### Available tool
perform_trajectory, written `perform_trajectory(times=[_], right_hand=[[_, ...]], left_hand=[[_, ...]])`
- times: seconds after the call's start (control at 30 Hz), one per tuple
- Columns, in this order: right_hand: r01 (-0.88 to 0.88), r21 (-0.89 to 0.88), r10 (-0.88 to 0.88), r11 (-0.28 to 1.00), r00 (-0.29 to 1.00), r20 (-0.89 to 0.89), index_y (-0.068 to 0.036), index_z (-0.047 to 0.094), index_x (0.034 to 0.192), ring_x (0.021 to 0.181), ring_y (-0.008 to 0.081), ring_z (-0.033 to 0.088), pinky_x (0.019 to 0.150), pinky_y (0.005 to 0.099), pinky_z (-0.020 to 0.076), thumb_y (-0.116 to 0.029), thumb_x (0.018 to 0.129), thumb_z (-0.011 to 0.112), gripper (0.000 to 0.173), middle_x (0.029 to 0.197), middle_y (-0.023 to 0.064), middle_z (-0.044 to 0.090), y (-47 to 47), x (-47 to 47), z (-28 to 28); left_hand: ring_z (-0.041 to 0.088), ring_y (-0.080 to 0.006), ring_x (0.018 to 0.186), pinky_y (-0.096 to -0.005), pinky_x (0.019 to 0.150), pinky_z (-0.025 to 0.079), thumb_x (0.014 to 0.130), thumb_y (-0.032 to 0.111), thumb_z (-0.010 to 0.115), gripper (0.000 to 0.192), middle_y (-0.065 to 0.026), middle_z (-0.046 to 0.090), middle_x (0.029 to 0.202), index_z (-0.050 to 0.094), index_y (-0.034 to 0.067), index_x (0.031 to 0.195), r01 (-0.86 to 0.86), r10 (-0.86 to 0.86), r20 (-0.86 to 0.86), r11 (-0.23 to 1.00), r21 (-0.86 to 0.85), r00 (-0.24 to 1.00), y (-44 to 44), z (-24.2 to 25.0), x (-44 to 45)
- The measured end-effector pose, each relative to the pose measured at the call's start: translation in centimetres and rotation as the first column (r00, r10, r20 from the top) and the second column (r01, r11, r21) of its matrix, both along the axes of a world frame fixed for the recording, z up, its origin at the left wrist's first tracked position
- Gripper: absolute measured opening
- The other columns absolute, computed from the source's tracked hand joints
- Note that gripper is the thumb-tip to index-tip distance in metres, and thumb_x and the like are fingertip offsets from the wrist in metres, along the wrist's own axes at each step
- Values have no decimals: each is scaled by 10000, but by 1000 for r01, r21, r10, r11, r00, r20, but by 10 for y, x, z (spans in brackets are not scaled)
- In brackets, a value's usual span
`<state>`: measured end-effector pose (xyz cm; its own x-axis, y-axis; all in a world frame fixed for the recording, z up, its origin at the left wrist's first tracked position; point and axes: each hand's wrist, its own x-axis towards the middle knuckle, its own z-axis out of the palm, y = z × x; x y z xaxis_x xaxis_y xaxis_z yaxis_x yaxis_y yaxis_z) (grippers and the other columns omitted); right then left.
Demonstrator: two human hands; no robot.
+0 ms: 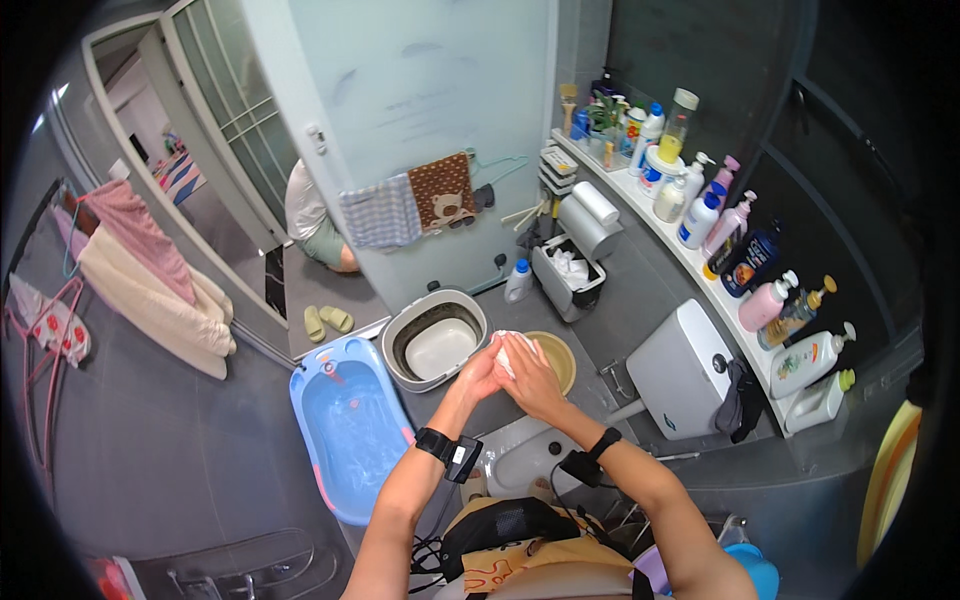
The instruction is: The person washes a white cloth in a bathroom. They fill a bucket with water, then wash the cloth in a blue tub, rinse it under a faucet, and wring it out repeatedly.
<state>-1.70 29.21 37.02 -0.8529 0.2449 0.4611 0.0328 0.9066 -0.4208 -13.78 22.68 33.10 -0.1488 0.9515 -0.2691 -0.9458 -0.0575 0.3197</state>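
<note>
Both my hands come together over the floor, pressed around a small wad of white cloth or tissue [508, 358]; which of the two it is I cannot tell. My left hand [481, 374] lies at its left and below, palm turned up. Laid over it from the right, with fingers stretched, is my right hand [532, 375]. Beneath and behind my right hand is a tan round basin [566, 363]. A grey and white oval tub [390, 343] stands just left of my hands. Further left, a blue baby bathtub [310, 442] holds water.
A squat toilet [517, 454] lies below my forearms. At right are a cistern [667, 375] and a shelf [675, 244] crowded with bottles. An open bin [559, 289] holding white paper stands ahead, beside a white bottle [518, 283]. Behind the sliding door [435, 82] another person [319, 217] is low down.
</note>
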Motion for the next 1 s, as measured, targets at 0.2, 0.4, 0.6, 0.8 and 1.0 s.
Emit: perform_trajectory(times=[0.2,0.4,0.6,0.8,1.0], right_hand=[[14,6,-14,1000,1000,27,61,307,1220,1180,343,306,972,426,236,-352,764,533,655,1245,230,341,-13,-11,15],[104,-151,-109,983,994,-26,75,231,1247,1175,358,309,954,395,275,-329,777,541,693,1287,250,256,-26,-15,16],[-8,-411,-21,912,998,-65,78,153,1271,1080,312,414,850,339,390,-241,785,558,709,1321,237,186,-34,-10,27],[-48,-388,-6,920,991,-137,68,121,1284,1032,301,436,856,341,379,-211,805,532,690,1321,232,191,-40,-10,28],[-30,-503,-19,864,996,-92,49,224,1254,1086,350,405,895,360,340,-160,805,517,575,1232,239,340,-49,-18,17]], left_hand=[[464,-244,1057,-386,913,364,892,353,323,426,-122,470,1156,400,29,1158,-38,39,-26,999,22,999,-16,9,-13],[458,-273,1066,-404,925,351,895,363,294,462,-144,466,1162,386,0,1165,-66,66,2,996,51,998,-25,18,-20],[442,-299,1080,-443,931,337,893,375,276,496,-162,443,1184,358,-21,1180,-48,46,20,992,114,999,-36,34,-26],[433,-300,1090,-457,925,338,899,356,260,467,-157,438,1190,355,-4,1181,-121,102,122,979,162,987,-39,40,-22],[398,-324,1116,-465,935,324,885,344,312,463,-166,415,1212,354,-6,1186,-254,197,258,945,207,946,-38,28,-32]])
